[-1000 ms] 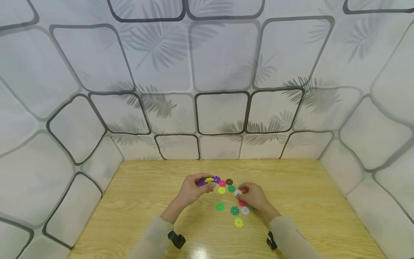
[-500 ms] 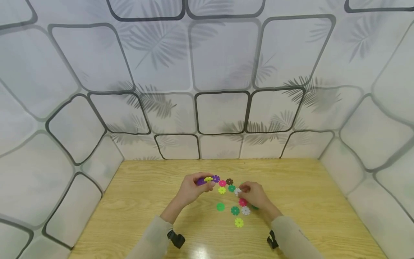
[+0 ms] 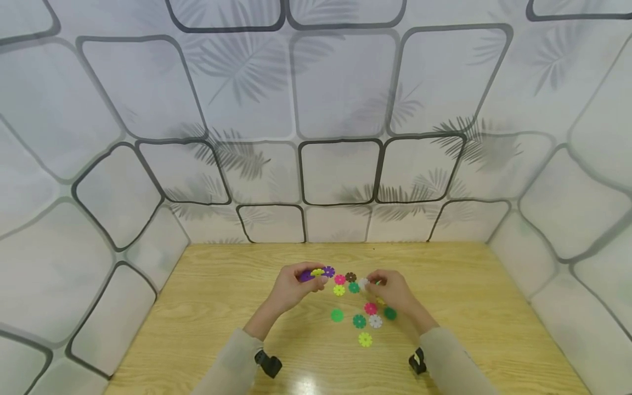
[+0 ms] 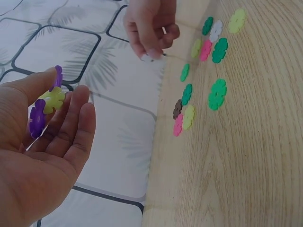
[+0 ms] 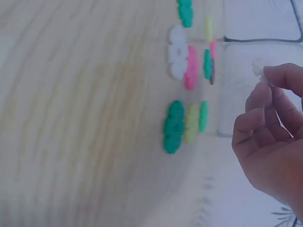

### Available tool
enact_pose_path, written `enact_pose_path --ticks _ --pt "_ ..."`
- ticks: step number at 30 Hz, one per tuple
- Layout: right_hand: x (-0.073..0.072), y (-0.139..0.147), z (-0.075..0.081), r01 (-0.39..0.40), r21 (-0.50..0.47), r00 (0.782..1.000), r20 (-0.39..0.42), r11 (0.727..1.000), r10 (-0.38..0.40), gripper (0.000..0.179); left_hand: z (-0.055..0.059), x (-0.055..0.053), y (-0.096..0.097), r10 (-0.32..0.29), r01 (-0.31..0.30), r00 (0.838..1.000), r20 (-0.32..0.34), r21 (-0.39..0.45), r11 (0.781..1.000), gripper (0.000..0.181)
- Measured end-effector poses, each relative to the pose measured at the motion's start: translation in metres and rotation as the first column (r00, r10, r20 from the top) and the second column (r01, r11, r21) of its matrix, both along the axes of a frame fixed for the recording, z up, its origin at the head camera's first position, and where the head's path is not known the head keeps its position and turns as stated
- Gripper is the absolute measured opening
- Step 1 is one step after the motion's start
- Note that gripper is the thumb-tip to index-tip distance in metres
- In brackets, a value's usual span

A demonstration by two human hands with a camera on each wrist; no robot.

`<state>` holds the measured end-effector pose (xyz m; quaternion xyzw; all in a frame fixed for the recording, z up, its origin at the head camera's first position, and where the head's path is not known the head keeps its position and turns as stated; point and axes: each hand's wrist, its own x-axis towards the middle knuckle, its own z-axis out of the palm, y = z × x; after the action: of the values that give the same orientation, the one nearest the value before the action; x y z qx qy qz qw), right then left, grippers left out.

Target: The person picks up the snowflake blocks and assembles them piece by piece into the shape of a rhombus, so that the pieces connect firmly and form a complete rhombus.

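- the left grip (image 3: 291,286) pinches a short chain (image 4: 46,101) between thumb and fingers, its other fingers loosely bent; the chain is two purple discs with a yellow disc (image 4: 53,100) set between them, turned at an angle to them.
- the right grip (image 5: 277,120) pinches a white disc (image 5: 258,66) between thumb and forefinger, held up off the desk; much of the disc is hidden by the fingertips.
- both held pieces look like thin, stiff plastic, so i judge them very light and hardly fragile; the smooth faces may slip a little.
- the white disc is best taken by one edge, flat faces between two fingertips, leaving the notched rim opposite free.
- the chain is best held close to its joints, since a squeeze out at one end could twist the discs loose.
- between the hands, a brown disc (image 3: 350,277), a pink disc (image 3: 340,280), a yellow-green disc (image 3: 339,290) and a green disc (image 3: 354,287) lie close together.
- nearer the person, more discs lie flat, among them a light green disc (image 3: 337,315) and a second white disc (image 3: 375,321).
- under all this is the wood-grained desk (image 3: 212,312), with a patterned wall (image 3: 340,170) behind.
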<state>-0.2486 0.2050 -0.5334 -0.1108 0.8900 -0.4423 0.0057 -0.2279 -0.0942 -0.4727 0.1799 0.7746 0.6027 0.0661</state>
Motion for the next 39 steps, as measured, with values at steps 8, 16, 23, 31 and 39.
enact_pose_path --ticks 8,16,23,31,39 --pt "0.004 -0.005 0.024 -0.051 -0.082 0.998 -0.051 0.995 0.047 0.012 0.001 0.000 0.001 -0.004 0.004 1.000 -0.002 0.000 1.000 0.035" --pt "0.008 -0.011 0.039 -0.082 -0.144 0.997 -0.013 0.986 0.081 0.014 -0.001 -0.001 0.002 -0.009 0.009 1.000 -0.008 0.001 1.000 0.035" --pt "0.010 -0.015 0.048 -0.127 -0.151 0.991 -0.058 0.980 0.120 0.011 0.002 0.000 0.003 0.000 0.000 1.000 0.011 -0.013 1.000 0.035" --pt "0.010 -0.019 0.055 -0.178 -0.174 0.983 -0.081 0.969 0.166 0.013 0.003 0.000 0.006 -0.006 0.006 1.000 0.009 -0.008 1.000 0.034" --pt "0.010 -0.023 0.057 -0.198 -0.177 0.980 -0.074 0.964 0.187 0.014 0.002 -0.001 0.008 0.000 0.000 1.000 0.006 -0.022 1.000 0.033"
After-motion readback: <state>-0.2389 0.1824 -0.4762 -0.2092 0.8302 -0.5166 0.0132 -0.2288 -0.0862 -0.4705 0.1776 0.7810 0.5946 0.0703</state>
